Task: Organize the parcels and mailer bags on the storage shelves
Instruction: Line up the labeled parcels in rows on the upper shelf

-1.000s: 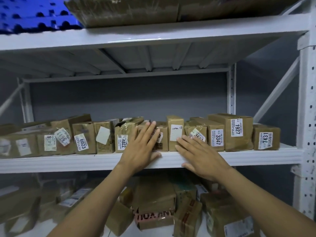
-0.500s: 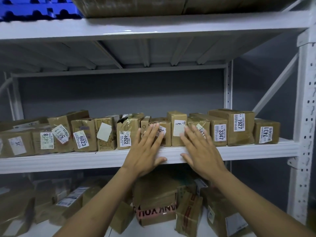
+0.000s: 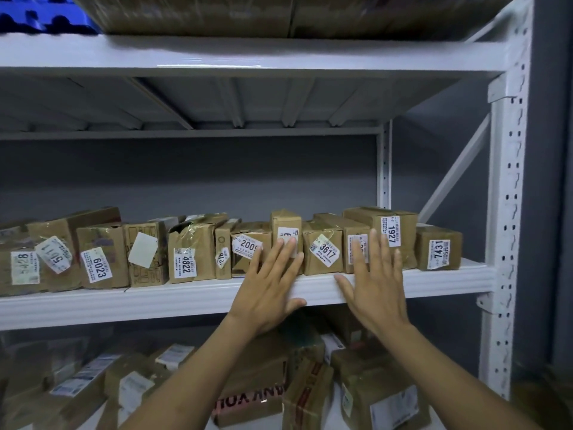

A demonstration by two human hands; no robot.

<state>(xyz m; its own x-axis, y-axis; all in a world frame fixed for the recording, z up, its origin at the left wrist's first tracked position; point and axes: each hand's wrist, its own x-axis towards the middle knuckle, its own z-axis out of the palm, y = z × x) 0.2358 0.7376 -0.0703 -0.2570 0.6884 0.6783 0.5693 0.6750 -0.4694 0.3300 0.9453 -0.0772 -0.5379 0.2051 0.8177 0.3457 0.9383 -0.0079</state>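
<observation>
Head view: your left hand (image 3: 268, 288) is lying flat, fingers spread, grasping nothing; its fingertips (image 3: 286, 243) are pressing the front of the tall parcel (image 3: 285, 220) between the 2009 parcel (image 3: 248, 243) and the 3617 parcel (image 3: 322, 252); your right hand (image 3: 373, 282) is equally splayed and empty, fingertips touching the parcel (image 3: 356, 231) beside the 1927 parcel (image 3: 389, 228); all are sitting in a row on the middle shelf (image 3: 155, 297); more parcels are lying jumbled on the lower shelf (image 3: 336, 414).
</observation>
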